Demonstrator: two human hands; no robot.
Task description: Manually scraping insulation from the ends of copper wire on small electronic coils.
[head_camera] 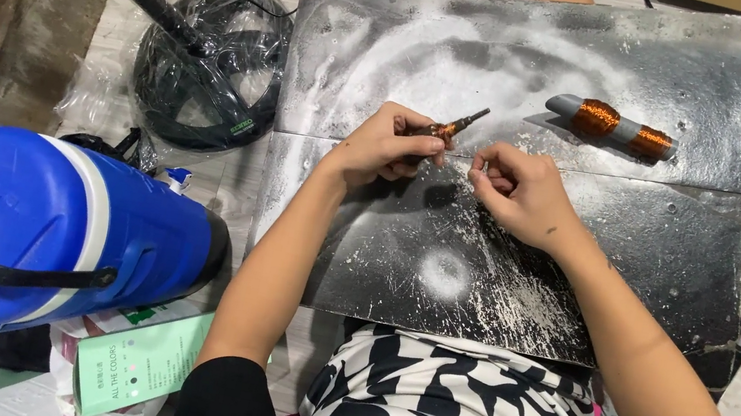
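Left hand (389,145) was pinched on a small copper-wound rod (448,128); right hand (518,189) pinched its thin wire. Light, probably fragile; best gripped by the bare end.

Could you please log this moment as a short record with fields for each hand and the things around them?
Left hand: pinches a small copper-wound rod, tip pointing up and right
Right hand: fingers closed next to the left hand; what it pinches is too small to tell
Work surface: dark metal sheet, dusted white
On the sheet: grey cylinder with two copper windings, apart from both hands
Left of the sheet: blue jug, bagged black cable
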